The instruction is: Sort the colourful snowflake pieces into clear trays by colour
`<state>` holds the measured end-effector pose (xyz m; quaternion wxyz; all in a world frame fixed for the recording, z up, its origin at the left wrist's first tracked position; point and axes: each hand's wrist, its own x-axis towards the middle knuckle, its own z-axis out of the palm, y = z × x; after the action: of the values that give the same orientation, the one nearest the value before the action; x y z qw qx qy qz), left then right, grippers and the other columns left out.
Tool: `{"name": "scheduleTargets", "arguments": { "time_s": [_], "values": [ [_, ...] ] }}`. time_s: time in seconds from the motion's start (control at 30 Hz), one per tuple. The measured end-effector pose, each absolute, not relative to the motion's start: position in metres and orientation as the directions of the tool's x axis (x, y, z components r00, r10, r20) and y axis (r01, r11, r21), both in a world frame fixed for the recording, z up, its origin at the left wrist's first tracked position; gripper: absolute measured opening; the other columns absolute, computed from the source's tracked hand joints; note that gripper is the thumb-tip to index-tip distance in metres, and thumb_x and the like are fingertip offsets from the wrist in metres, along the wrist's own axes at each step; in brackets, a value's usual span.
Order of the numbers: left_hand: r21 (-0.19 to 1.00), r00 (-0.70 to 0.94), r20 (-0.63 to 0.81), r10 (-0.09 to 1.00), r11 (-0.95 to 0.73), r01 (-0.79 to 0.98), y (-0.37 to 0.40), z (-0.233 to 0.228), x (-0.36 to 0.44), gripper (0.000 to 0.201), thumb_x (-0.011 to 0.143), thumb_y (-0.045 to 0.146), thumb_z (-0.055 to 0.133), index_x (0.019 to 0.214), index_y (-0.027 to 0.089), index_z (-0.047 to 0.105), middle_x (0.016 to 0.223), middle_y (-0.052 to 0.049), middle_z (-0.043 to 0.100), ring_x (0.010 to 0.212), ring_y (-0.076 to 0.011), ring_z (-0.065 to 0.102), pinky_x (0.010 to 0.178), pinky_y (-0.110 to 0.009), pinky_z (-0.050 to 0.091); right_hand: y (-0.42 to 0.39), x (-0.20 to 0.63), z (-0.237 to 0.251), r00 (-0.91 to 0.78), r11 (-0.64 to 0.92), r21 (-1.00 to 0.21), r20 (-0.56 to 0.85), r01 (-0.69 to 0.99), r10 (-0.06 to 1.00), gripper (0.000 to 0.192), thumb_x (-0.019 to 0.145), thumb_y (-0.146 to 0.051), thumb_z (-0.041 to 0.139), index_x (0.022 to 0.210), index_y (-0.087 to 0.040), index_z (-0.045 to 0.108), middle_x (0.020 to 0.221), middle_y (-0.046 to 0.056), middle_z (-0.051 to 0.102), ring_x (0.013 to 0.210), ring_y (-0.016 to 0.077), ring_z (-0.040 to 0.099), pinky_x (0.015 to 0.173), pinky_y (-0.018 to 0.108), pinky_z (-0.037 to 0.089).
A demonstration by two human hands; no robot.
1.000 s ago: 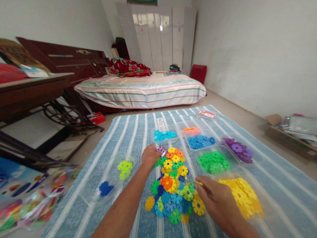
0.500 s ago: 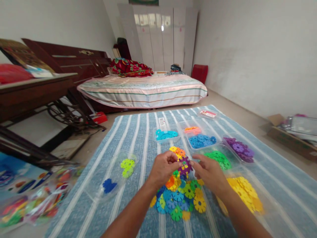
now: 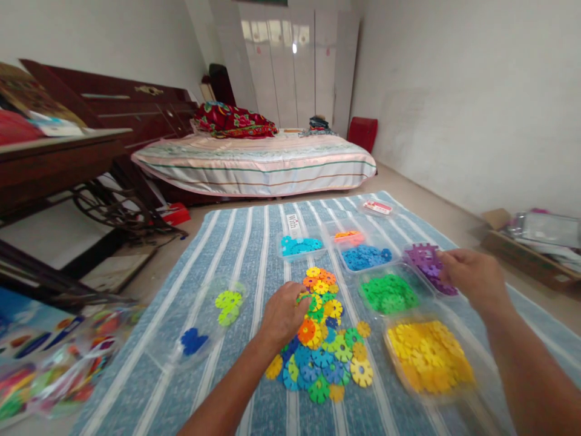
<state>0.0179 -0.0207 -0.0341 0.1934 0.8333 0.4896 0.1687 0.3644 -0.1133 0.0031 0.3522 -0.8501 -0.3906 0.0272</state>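
Note:
A pile of mixed slotted plastic discs [image 3: 313,357], mostly blue, green, yellow and orange, lies on the striped cloth. My left hand [image 3: 285,309] is over the pile's left side, its fingers curled close to a green disc; whether anything is pinched there is hidden. Over at the right, my right hand [image 3: 472,278] reaches to the clear tray of purple discs [image 3: 438,281]. Its closed fingers grip a purple slotted piece [image 3: 422,255] above that tray.
Nearby trays hold green discs [image 3: 390,293], yellow discs [image 3: 431,357], blue discs [image 3: 367,257] and light-blue discs [image 3: 302,245]. Another tray at left has lime discs [image 3: 228,306] and dark-blue discs [image 3: 193,341]. A bed [image 3: 258,163] stands behind the cloth; a cardboard box [image 3: 531,248] sits at right.
My right hand has moved right, from the pile to the purple tray, taking the purple piece along. My left hand has let go of that piece and dropped slightly toward the pile.

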Motion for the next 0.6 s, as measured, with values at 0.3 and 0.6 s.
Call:
{"name": "scheduleTargets", "arguments": {
  "time_s": [0.3,0.6],
  "values": [
    [0.306,0.614,-0.024,0.789,-0.579,0.756,-0.003,-0.046,0.038,0.042,0.077,0.035,0.059,0.115,0.018,0.057,0.129,-0.013,0.054,0.123,-0.0299,0.045,0.101,-0.045,0.036,-0.142,0.311,-0.006,0.515,-0.263,-0.591,0.307,0.762,0.800,0.041,0.079,-0.052,0.047,0.082,-0.019,0.071,0.065,0.004,0.069,0.058,0.0201,0.062,0.057,0.030,0.044],
    [0.411,0.665,-0.045,0.745,-0.593,0.692,-0.009,-0.057,0.024,0.050,0.076,0.024,0.058,0.126,0.022,0.051,0.135,-0.008,0.053,0.127,-0.0225,0.045,0.107,-0.038,0.033,-0.174,0.160,-0.053,0.028,0.178,-0.640,0.298,0.748,0.954,0.034,0.093,-0.037,0.039,0.072,-0.022,0.061,0.056,-0.002,0.062,0.048,0.0099,0.057,0.047,0.019,0.034]
  ]
}}
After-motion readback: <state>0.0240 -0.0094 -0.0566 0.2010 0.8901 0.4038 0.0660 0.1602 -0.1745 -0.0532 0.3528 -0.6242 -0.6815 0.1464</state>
